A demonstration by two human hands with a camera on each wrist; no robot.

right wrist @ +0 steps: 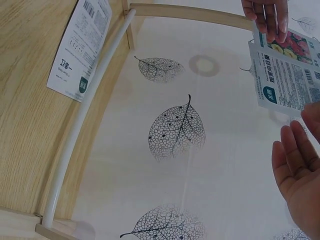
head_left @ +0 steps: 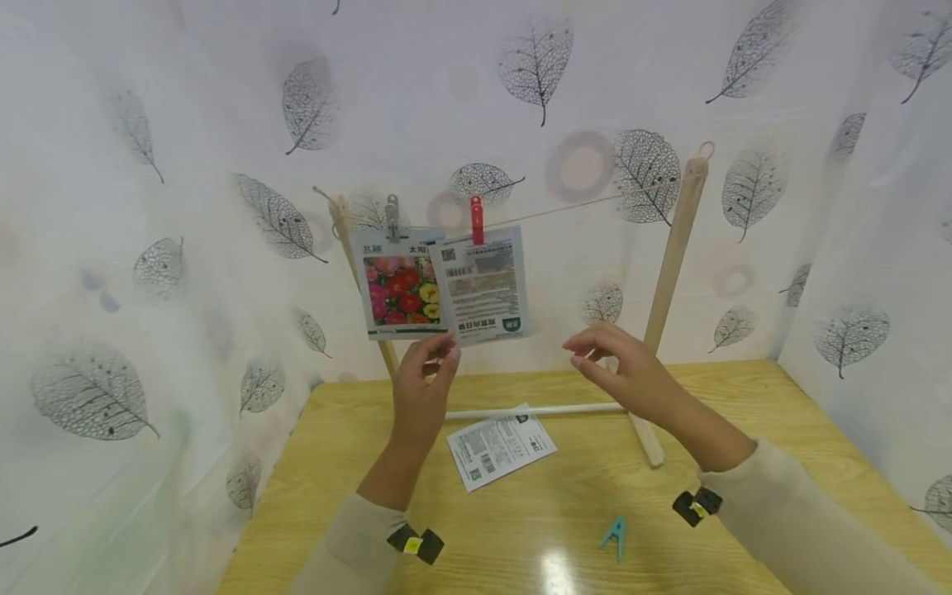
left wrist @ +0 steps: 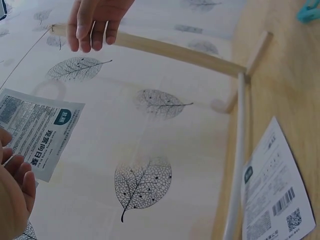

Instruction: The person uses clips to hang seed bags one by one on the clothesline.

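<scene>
A seed packet with a flower picture (head_left: 402, 289) hangs from a string by a grey clothespin (head_left: 392, 216). Beside it, slightly overlapping, a second seed packet with its printed back showing (head_left: 485, 289) hangs from a red clothespin (head_left: 477, 220). My left hand (head_left: 424, 380) is raised at the packets' lower edges, fingers loosely bent; whether it touches them I cannot tell. To the right of the packets, my right hand (head_left: 621, 368) hovers in the air, relaxed and holding nothing. In the right wrist view, its fingers (right wrist: 295, 155) lie apart from the packet.
The string (head_left: 568, 207) runs between two wooden posts (head_left: 675, 256), joined low down by a white rod (head_left: 543, 410). Another packet (head_left: 502, 447) lies partly under the rod on the wooden table (head_left: 335, 496). A teal clothespin (head_left: 614, 535) lies nearer the front. Leaf-patterned curtain surrounds the table.
</scene>
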